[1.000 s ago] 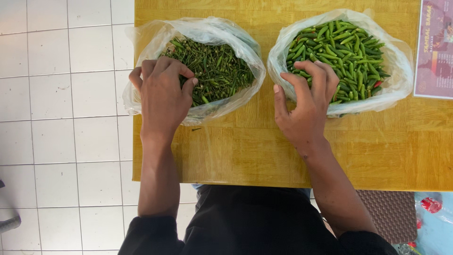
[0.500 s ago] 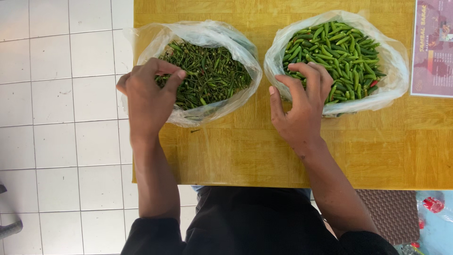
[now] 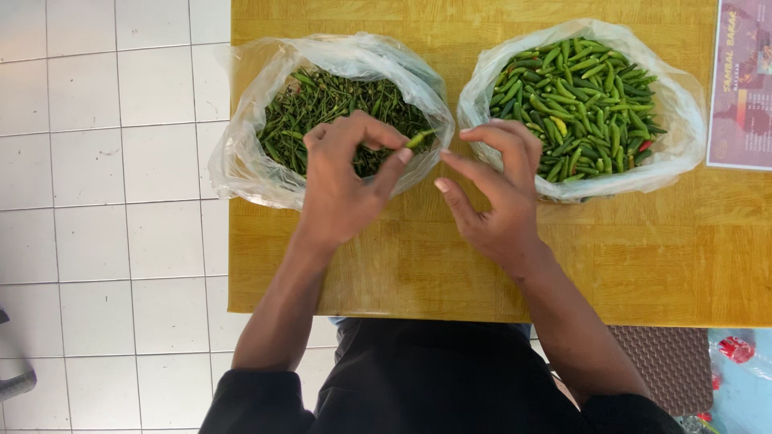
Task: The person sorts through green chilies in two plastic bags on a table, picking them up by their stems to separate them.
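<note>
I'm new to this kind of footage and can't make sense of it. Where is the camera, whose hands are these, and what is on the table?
The picture comes from a camera worn on a person's head, looking straight down, so you see their own two arms reaching forward. No machine is involved.

They sit at a yellow wooden table standing on a white tiled floor. On it lie two open clear plastic bags. The left bag holds thin green stems and scraps. The right bag holds whole green chillies, with a red one near its edge.

The left hand pinches one small green chilli at its fingertips, over the left bag's rim. The right hand is open with curled fingers and holds nothing. A printed sheet lies at the table's right edge.
</note>
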